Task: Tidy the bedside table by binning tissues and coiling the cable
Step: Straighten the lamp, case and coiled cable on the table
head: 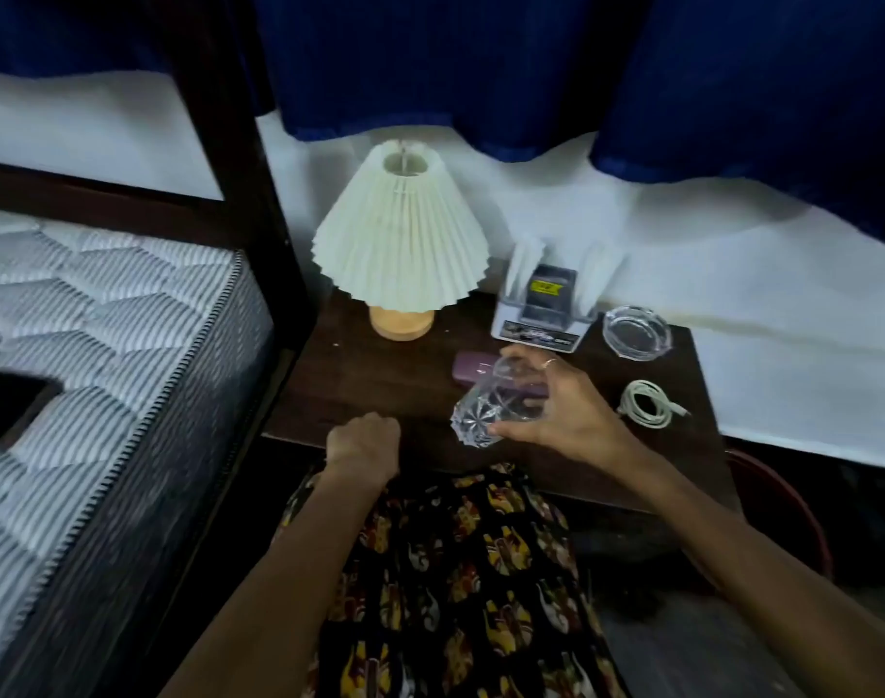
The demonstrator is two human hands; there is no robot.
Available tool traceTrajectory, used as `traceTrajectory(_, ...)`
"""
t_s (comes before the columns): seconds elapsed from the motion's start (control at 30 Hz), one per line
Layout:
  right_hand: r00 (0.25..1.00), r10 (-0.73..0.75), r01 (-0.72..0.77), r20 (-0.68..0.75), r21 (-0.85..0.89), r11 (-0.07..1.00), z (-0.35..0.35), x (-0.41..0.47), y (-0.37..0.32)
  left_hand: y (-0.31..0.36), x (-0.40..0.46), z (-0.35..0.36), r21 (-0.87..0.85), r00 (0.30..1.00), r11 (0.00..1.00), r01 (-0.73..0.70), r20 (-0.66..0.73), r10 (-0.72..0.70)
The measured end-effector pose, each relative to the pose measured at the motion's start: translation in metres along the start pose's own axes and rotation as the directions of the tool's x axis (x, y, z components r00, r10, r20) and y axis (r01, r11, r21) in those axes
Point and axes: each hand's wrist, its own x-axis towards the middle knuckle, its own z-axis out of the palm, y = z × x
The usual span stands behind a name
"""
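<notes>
My right hand (561,405) holds a cut-glass tumbler (485,410) tilted on its side above the middle of the dark wooden bedside table (380,375). My left hand (363,443) is closed into a fist at the table's front edge, and I cannot see anything in it. A white cable (649,403) lies coiled near the table's right edge. No loose tissues are visible on the table.
A cream pleated lamp (402,234) stands at the back left, a white box (543,304) with a dark item inside at the back, a glass ashtray (636,332) at the back right. A purple phone (473,370) lies behind the tumbler. A red bin (793,506) sits lower right, a mattress (102,319) left.
</notes>
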Motion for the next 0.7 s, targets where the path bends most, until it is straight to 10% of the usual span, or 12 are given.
traceTrajectory(0.33,0.934,0.063,-0.178,-0.351,-0.306,0.935,-0.142,-0.022,0.064,0.068,0.014,-0.006,-0.051,0.999,0.998,0.039,0.038,-0.037)
traceTrajectory(0.7,0.864,0.156,-0.314,-0.479,-0.271,0.91,-0.182,0.07,0.115,0.099,0.04,0.001,0.018,1.0,1.0,-0.019,-0.011,0.019)
